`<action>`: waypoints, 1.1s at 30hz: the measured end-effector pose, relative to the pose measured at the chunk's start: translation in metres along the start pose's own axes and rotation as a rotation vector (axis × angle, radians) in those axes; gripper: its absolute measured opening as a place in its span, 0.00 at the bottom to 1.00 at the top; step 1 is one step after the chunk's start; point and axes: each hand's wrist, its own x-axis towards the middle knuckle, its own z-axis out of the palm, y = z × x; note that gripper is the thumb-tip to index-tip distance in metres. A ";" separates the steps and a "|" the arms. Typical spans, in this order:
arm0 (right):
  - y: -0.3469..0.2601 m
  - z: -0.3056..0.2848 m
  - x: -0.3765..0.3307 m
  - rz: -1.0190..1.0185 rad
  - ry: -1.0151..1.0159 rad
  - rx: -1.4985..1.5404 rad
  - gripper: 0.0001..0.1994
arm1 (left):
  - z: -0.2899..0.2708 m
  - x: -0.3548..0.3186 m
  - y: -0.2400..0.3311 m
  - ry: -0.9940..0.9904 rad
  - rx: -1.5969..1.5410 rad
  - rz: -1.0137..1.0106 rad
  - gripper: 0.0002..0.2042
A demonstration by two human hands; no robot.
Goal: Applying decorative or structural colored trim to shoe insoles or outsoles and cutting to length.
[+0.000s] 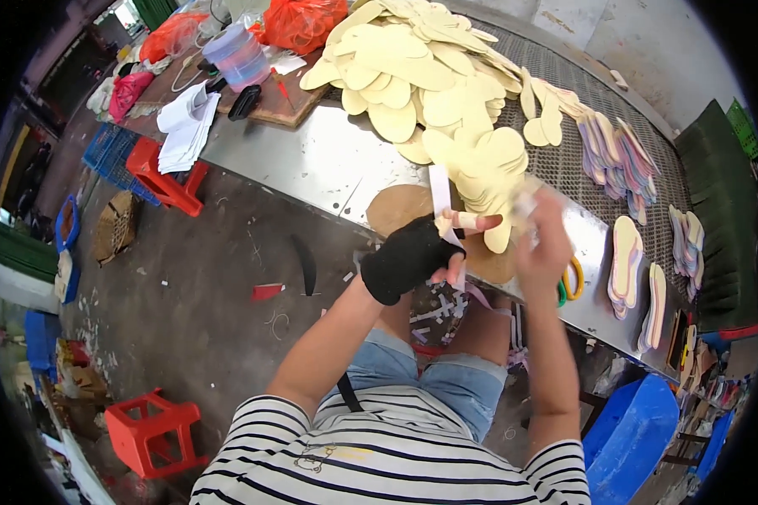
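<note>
My left hand (pixel 417 255), in a black fingerless glove with pale tape around a finger, is closed on a whitish strip (pixel 440 189). The strip runs up past the fingers and also hangs below them. Motion smears my right hand (pixel 543 244), raised at the table's near edge; whether its fingers hold anything is unclear. Right beyond both hands lies a fanned stack of cream insoles (pixel 488 164), spilling from a large heap of insoles (pixel 446 76). A round brown board (pixel 396 206) lies partly under my left hand. Scissors with yellow and green handles (pixel 574 279) rest beside my right wrist.
Finished-looking insole bundles with coloured edges (pixel 623 265) lie along the right of the metal table (pixel 286 160). A clear plastic tub (pixel 236 57) and red bags (pixel 303 23) stand back left. Red stools (pixel 153 433) and a blue bin (pixel 632 442) are on the floor.
</note>
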 end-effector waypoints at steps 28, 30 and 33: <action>-0.067 -0.045 -0.029 0.823 0.218 1.087 0.09 | 0.021 -0.045 -0.025 0.270 0.608 0.521 0.24; -0.060 -0.054 -0.021 0.824 0.265 1.181 0.08 | 0.014 -0.045 -0.017 0.287 0.101 0.381 0.24; -0.051 -0.067 -0.027 0.845 0.044 1.469 0.08 | -0.006 -0.036 -0.029 0.401 -0.473 0.343 0.25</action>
